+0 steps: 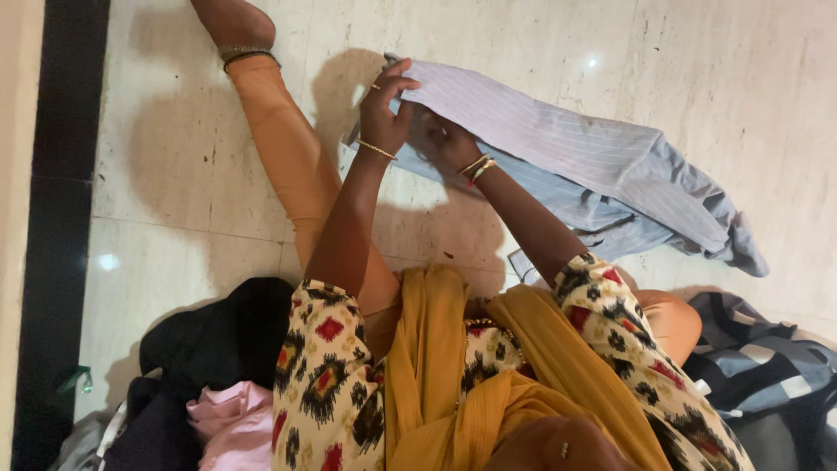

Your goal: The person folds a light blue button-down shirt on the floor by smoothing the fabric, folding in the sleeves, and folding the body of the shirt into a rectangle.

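Nearest, a heap of dark and pink clothes (209, 392) lies on the marble floor (715, 87) at one side of the seated person, a navy checked garment (767, 366) at the other; no basket or bin shows. Farther out, the left hand (388, 105) pinches the collar end of a pale striped shirt (575, 166) spread on the floor. The right hand (445, 139) grips the same edge. Folding looks in hand; squaring the edges likely comes next.
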